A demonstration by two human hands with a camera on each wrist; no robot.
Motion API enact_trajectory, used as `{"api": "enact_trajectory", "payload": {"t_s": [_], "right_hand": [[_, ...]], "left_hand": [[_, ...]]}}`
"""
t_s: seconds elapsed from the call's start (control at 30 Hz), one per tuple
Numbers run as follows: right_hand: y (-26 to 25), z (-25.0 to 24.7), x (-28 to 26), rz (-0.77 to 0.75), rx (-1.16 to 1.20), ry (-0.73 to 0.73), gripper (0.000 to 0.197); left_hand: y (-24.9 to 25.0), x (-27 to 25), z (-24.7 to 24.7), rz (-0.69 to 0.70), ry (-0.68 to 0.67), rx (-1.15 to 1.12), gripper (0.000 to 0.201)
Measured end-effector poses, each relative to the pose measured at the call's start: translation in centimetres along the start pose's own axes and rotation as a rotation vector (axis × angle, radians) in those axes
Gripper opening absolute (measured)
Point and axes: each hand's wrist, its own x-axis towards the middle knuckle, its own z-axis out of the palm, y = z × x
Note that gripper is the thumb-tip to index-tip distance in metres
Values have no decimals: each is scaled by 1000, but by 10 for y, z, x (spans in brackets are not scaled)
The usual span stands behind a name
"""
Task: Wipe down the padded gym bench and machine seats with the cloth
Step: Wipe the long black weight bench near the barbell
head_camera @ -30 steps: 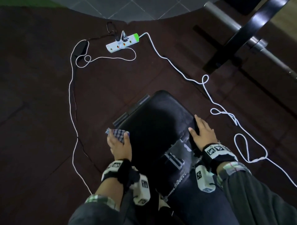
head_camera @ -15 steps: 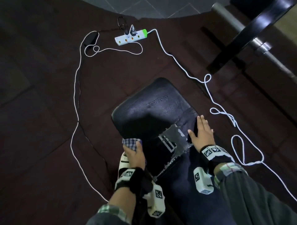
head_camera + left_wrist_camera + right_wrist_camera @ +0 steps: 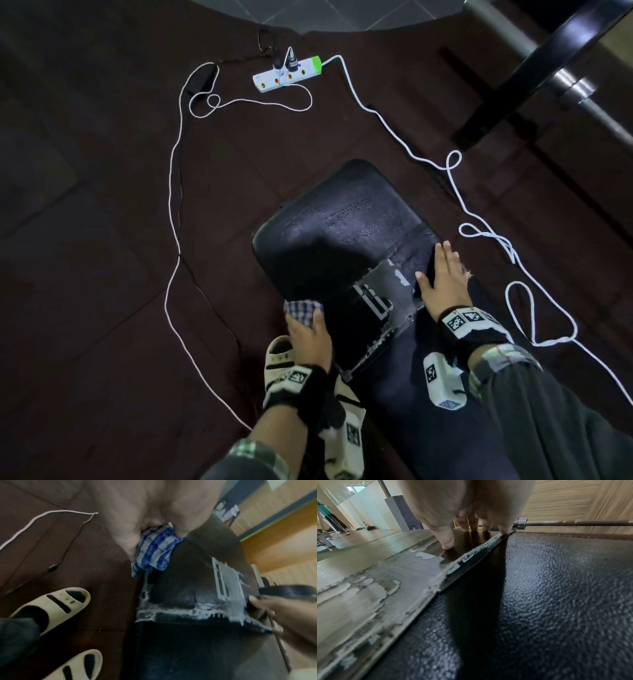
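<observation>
Left hand (image 3: 310, 337) clutching checked cloth (image 3: 301, 310) at the black bench pad's (image 3: 346, 226) left edge, right hand (image 3: 443, 279) flat with fingers straight on its right edge, left wrist view: cloth (image 3: 154, 551) bunched under curled fingers, cream sandals (image 3: 51, 603) on floor, right wrist view: fingertips (image 3: 464, 526) pressed on peeling upholstery.

Bench pad (image 3: 342, 233) glossy pebbled vinyl (coating peeling); cloth (image 3: 301, 310) checked woven.

The far half of the desk (image 3: 342, 222) lies bare ahead of both hands. The right hand (image 3: 443, 277) covers its right edge. White cable (image 3: 479, 219) loops on the floor (image 3: 102, 274) near that side; another cable (image 3: 173, 205) and a sandal (image 3: 279, 356) lie left.
</observation>
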Motion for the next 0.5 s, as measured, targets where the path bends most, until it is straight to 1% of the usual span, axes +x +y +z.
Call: {"api": "enact_trajectory", "payload": {"t_s": [0.07, 0.1, 0.13, 0.2, 0.27, 0.37, 0.43, 0.47, 0.5], "right_hand": [[-4, 0, -2, 18, 8, 3, 68], [-7, 1, -4, 25, 11, 3, 69], [-10, 1, -5, 28, 14, 3, 70], [-19, 1, -9, 19, 43, 10, 69], [-28, 3, -14, -25, 110, 57, 61], [-42, 7, -24, -118, 244, 114, 36], [-53, 6, -32, -145, 311, 72, 26], [-59, 5, -34, -133, 315, 33, 24], [-65, 4, -37, -90, 322, -32, 25]], "left_hand": [[-3, -2, -10, 27, -42, 58, 62], [0, 0, -17, 47, -37, 81, 57], [5, 2, -24, 69, -11, 101, 53], [16, 7, -35, 136, 82, 114, 46], [31, 7, -39, 200, 147, 106, 47], [52, 2, -36, 262, 125, 57, 48], [62, -1, -31, 353, 100, 26, 45], [66, -2, -27, 394, 65, -7, 42], [69, -3, -22, 412, 9, -56, 39]]}}
